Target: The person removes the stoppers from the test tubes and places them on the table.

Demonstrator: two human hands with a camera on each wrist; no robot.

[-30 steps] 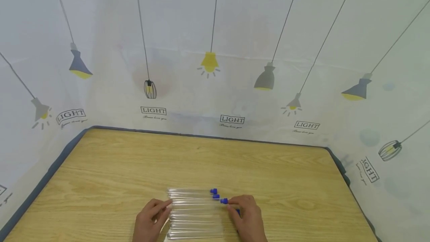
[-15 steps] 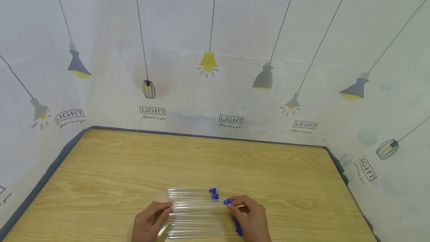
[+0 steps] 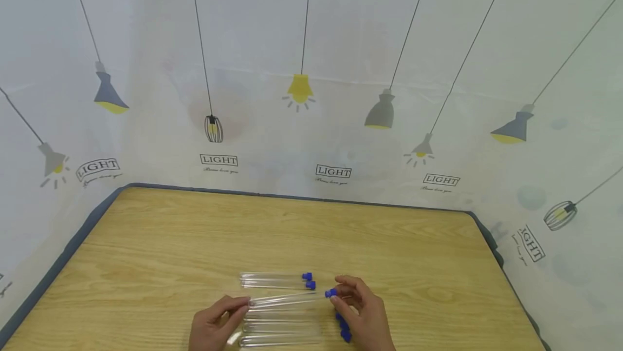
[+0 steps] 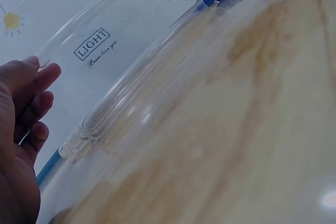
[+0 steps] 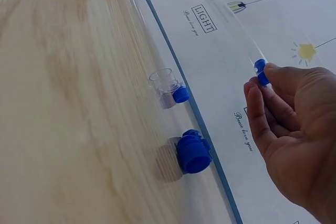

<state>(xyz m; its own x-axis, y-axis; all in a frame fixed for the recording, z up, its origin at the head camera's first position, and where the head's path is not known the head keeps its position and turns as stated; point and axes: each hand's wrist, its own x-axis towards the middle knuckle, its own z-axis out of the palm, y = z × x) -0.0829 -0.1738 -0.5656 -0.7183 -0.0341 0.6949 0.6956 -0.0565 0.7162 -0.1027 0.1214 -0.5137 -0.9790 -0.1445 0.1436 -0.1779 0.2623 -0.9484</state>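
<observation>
My left hand pinches the rounded end of a clear test tube, raised above the other tubes with its mouth end to the right. Between thumb and fingers, my right hand pinches a small blue cap, right at the tube's mouth in the wrist views. Beyond the held tube lie two clear tubes with blue caps at their right ends. Nearer the person, several clear tubes lie side by side, their right ends bare. Several loose blue caps sit beside the right hand, partly hidden by it.
The wood-grain table has a dark blue edge along its back and sides. Around it stands a white sheet printed with hanging lamps and lettering.
My right hand has drawn slightly right with the blue cap, uncovering loose caps beside it. My left hand has shifted a little toward the person, tilting the held tube.
</observation>
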